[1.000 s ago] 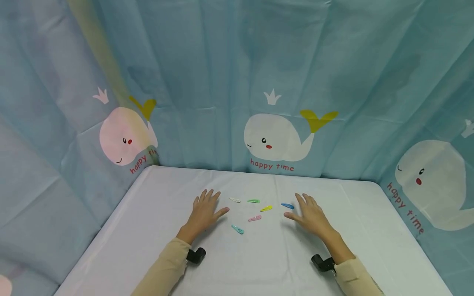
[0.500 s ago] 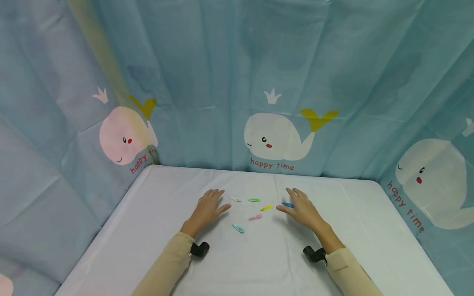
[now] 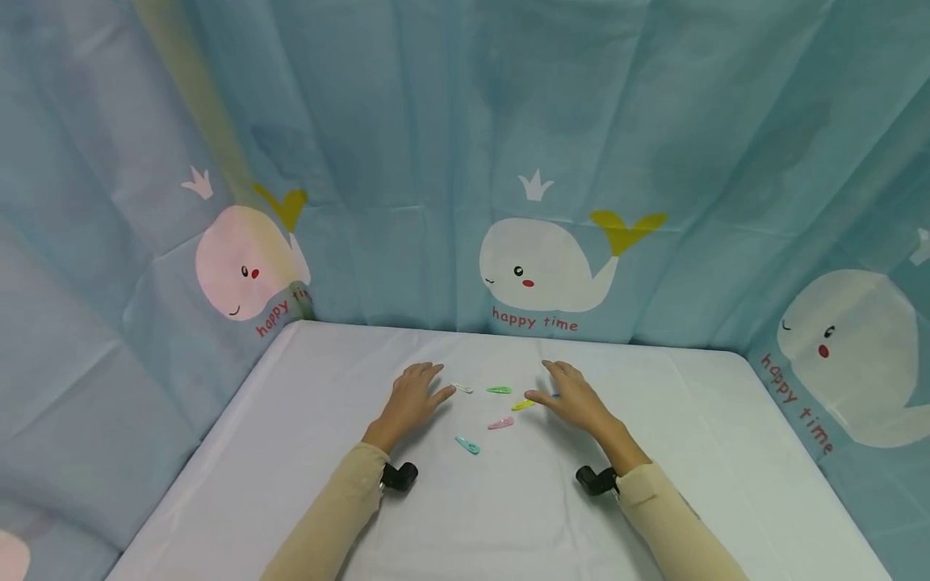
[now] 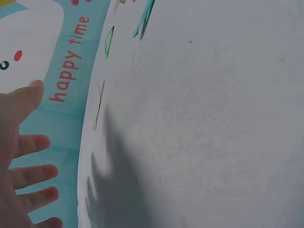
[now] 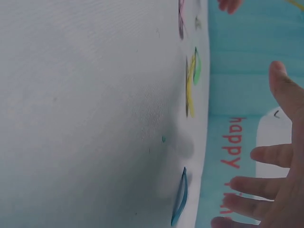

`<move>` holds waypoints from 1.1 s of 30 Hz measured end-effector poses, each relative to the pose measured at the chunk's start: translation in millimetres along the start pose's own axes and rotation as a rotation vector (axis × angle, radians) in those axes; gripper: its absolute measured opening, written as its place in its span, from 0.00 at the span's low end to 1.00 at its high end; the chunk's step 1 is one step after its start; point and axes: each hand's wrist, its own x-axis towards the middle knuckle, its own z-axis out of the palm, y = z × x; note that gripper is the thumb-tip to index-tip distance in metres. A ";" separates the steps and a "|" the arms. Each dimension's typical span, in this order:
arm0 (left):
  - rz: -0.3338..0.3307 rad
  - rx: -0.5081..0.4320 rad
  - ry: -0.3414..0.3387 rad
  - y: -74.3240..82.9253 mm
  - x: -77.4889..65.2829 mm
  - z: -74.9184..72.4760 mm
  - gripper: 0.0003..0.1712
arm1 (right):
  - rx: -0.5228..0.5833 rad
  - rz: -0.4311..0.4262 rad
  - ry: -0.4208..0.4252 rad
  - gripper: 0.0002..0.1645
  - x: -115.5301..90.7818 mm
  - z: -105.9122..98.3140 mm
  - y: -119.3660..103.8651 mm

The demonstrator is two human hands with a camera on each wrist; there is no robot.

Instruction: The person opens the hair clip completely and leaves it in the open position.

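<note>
Several snap hair clips lie scattered on the white tablecloth in the head view. My left hand (image 3: 412, 399) hovers left of them with spread fingers, its thumb close to the white hair clip (image 3: 463, 388). Over on the right, my right hand (image 3: 577, 401) is held above the blue hair clip (image 5: 179, 199) and hides most of it from the head camera. Its thumb reaches over the yellow hair clip (image 3: 523, 405). Between the hands are a green hair clip (image 3: 499, 390), a pink hair clip (image 3: 501, 423) and, nearest me, a teal hair clip (image 3: 467, 445). Neither hand holds anything.
A white cloth (image 3: 479, 516) covers the table. Behind it and at both sides hangs a blue curtain (image 3: 407, 266) printed with whales. Each wrist wears a black camera, one by the left sleeve (image 3: 334, 508) and one by the right sleeve (image 3: 676, 516).
My right hand has moved left and away from me, coming over the blue hair clip. My left hand has shifted slightly forward and right. The hair clips have stayed in place.
</note>
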 end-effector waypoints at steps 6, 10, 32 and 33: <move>0.014 0.014 -0.026 -0.6 8.1 0.7 0.33 | 0.027 0.004 -0.031 0.52 12.1 2.4 -8.1; 0.036 0.041 -0.062 -0.8 13.8 2.3 0.31 | 0.015 -0.012 -0.049 0.52 21.9 7.9 -14.5; -0.006 0.085 -0.037 2.0 28.9 14.2 0.17 | -0.057 -0.120 -0.091 0.36 55.2 33.9 -58.7; -0.009 0.086 -0.041 2.1 28.7 14.8 0.17 | -0.061 -0.123 -0.093 0.36 55.8 34.9 -60.2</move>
